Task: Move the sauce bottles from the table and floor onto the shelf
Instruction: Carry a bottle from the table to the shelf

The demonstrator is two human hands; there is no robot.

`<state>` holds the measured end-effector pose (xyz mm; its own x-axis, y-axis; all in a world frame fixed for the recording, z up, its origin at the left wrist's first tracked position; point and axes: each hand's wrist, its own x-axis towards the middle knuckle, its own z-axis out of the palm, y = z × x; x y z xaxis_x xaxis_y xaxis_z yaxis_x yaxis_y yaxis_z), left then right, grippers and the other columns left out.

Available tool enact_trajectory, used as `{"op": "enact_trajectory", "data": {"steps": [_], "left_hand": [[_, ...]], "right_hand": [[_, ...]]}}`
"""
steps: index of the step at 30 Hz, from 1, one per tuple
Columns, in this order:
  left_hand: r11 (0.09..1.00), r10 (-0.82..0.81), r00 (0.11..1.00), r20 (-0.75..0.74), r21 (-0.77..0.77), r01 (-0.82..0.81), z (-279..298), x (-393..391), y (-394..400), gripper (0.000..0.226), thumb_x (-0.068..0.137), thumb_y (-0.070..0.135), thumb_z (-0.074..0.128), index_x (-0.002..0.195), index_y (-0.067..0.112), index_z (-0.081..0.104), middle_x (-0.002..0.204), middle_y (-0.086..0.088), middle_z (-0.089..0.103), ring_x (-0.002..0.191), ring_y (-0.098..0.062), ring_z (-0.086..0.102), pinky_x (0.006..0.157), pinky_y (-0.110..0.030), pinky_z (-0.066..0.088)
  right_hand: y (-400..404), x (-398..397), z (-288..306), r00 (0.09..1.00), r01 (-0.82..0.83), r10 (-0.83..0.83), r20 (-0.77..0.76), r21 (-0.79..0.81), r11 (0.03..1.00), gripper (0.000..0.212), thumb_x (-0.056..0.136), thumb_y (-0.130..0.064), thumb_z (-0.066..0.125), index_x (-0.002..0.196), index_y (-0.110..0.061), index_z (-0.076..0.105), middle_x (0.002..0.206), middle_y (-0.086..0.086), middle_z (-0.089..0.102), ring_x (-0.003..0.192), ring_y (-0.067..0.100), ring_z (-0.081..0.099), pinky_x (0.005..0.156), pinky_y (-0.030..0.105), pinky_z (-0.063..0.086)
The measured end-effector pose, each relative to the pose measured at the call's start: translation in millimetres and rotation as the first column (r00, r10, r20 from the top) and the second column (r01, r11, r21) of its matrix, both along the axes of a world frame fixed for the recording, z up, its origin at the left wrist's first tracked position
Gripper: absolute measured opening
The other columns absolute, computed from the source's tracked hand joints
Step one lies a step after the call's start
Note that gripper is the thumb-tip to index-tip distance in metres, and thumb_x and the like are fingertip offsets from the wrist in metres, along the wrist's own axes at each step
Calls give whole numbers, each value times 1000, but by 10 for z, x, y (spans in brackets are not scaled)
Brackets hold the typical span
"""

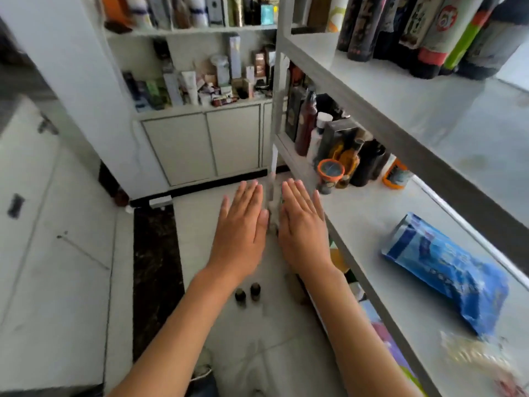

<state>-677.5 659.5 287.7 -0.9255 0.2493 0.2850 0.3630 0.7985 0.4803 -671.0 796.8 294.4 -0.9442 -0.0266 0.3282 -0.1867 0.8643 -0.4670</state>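
I am looking down along my two bare forearms, and both palms are facing down over the pale glossy tiled floor (252,339). My left hand (242,224) is lying flat with its fingers stretched out and close together, gripping nothing. My right hand (303,222) is doing the same just beside it, empty, near the front edge of the white metal shelf (369,224). Two small dark round-capped sauce bottles (248,294) are standing upright on the floor, touching side by side, showing between my forearms. On the middle board a crinkled blue plastic pouch (446,270) is lying flat towards its right end. Further along that board an orange-lidded squat jar (330,171) is standing at the front edge, with an amber glass bottle (349,163) just behind it. On the top board tall dark labelled cylindrical bottles (423,32) are crowding together upright.
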Motion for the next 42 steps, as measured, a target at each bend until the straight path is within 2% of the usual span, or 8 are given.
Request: {"op": "enact_trajectory", "data": {"steps": [8, 14, 18, 24, 28, 32, 37, 42], "left_hand": [[921, 374, 927, -13, -111, -373, -149, 755, -831, 62, 100, 44, 5, 154, 15, 17, 162, 0, 15, 148, -10, -7, 122, -43, -2], [824, 558, 827, 65, -162, -543, -290, 1455, -1468, 58, 101, 38, 10, 154, 14, 15, 162, -2, 14, 149, -13, -6, 122, -43, -2], [745, 661, 748, 59, -166, -646, -412, 2076, -1980, 58, 101, 38, 14, 153, 14, 21, 161, -2, 20, 149, -15, -3, 122, -44, -1], [648, 761, 643, 82, -53, -760, -454, 3014, -2579, 59, 101, 39, 12, 150, 13, 32, 159, 0, 26, 149, -11, -1, 122, -43, -1], [537, 826, 539, 163, 62, -841, -463, 3633, -2996, 54, 103, 35, 16, 150, 14, 31, 160, 1, 24, 148, -9, -3, 122, -42, 0], [426, 884, 442, 149, 131, -895, -428, 4203, -3438, 57, 98, 36, 18, 148, 14, 35, 158, 2, 27, 149, -11, 3, 122, -41, 1], [291, 935, 319, 152, 181, -940, -471, 4873, -4062, 43, 103, 18, 34, 145, 12, 41, 156, 0, 32, 150, -17, 10, 121, -41, 3], [197, 954, 241, 177, 235, -952, -547, 5320, -4627, 43, 104, 20, 35, 146, 15, 40, 156, 2, 33, 149, -15, 11, 121, -40, 5]], "right_hand": [[-920, 478, -302, 939, -343, 344, 18, -52, 938, 48, 105, -14, 36, 153, -7, 33, 160, 11, 31, 152, 20, 17, 126, 44, 9], [-1617, 910, -441, 846, -529, 529, 64, -22, 849, 59, 101, -25, 15, 154, -5, 31, 161, 13, 29, 153, 23, 15, 125, 47, 14], [-2171, 1281, -478, 758, -649, 647, 79, -5, 761, 59, 99, -22, 20, 154, -4, 29, 162, 14, 27, 153, 24, 14, 126, 44, 11], [-2943, 1970, -458, 627, -776, 774, 86, -21, 630, 54, 101, -14, 34, 154, -4, 29, 162, 13, 27, 153, 23, 13, 125, 43, 13], [-3464, 2497, -468, 517, -852, 850, 102, -30, 522, 53, 102, -13, 37, 154, -5, 31, 162, 12, 27, 153, 22, 15, 125, 39, 13], [-3996, 2951, -543, 434, -897, 895, 103, -45, 441, 51, 102, -9, 41, 152, -3, 35, 159, 15, 32, 152, 25, 21, 124, 44, 21], [-4712, 3463, -617, 333, -937, 935, 119, -71, 343, 49, 104, -13, 38, 152, -5, 35, 160, 13, 31, 152, 25, 20, 124, 43, 20], [-5439, 3779, -676, 256, -957, 958, 133, -108, 271, 48, 107, -19, 35, 154, -7, 33, 161, 9, 30, 153, 22, 18, 124, 40, 20]]}}
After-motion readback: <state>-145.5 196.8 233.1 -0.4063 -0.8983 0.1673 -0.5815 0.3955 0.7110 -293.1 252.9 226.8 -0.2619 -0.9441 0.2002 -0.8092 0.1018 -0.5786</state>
